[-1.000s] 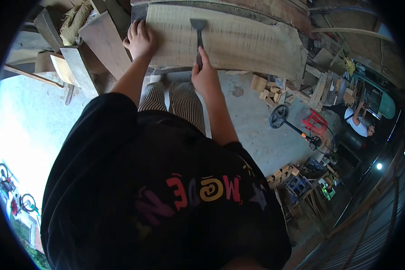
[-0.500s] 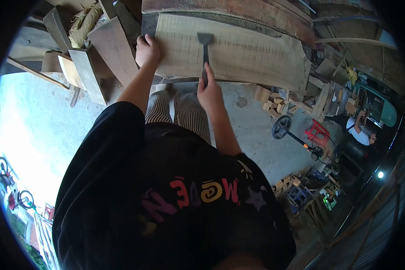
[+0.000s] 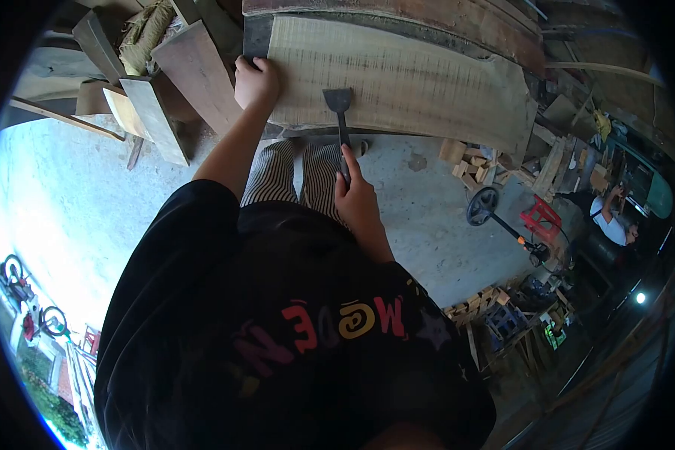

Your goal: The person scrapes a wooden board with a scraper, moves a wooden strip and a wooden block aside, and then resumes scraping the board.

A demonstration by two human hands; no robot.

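Note:
A long pale wooden slab [image 3: 420, 86] with dark cross streaks lies in front of me. My left hand [image 3: 256, 84] is closed over the slab's left end, fingers curled at its edge. In my right hand [image 3: 358, 201] is a scraper [image 3: 342, 120] with a dark handle and a flat, flared blade. The index finger stretches along the handle. The blade overlaps the near part of the slab in this view, and the hand is nearer my body than the slab's front edge.
A darker reddish plank [image 3: 405, 26] lies beyond the slab. Boards [image 3: 202, 79] lean at the left, and wood offcuts [image 3: 472, 165] are piled at the right. Farther right are a wheeled tool [image 3: 484, 206], a red stool [image 3: 540, 218] and another person [image 3: 609, 221].
My right hand has drawn the scraper back toward my body, from the middle of the slab to its near side. The left hand keeps its place at the slab's end.

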